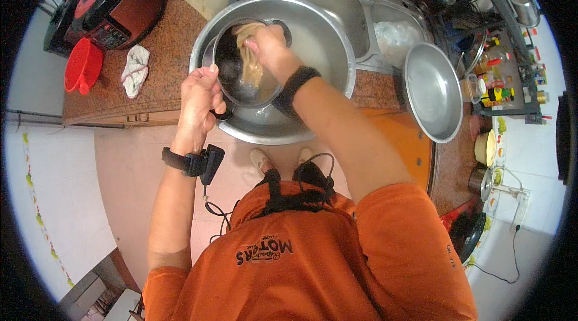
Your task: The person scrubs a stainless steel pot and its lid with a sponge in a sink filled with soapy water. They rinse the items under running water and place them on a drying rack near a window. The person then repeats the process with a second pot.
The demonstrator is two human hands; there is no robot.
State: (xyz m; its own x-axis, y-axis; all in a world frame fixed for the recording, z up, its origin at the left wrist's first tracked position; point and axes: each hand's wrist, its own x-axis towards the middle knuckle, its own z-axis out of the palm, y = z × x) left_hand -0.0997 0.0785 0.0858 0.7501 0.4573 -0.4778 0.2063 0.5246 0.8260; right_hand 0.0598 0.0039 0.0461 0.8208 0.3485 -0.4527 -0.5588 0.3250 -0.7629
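A large steel basin (334, 45) stands on the counter by the sink, with a little cloudy water inside. Over it is a glass pot lid or round glass-like vessel (228, 88) with a steel rim and dark side handles; which of the two I cannot tell. My left hand (202, 93) grips its rim at the near left. In my right hand (267, 43) is a wet tan cloth (251, 66), pressed against its inner side.
A double steel sink (368, 18) lies behind, with a plastic bag (395, 36) in its right bowl. An empty steel bowl (433, 93) leans at right. On the left are a red plastic container (83, 66), a white cloth (135, 70) and an electric cooker (119, 14).
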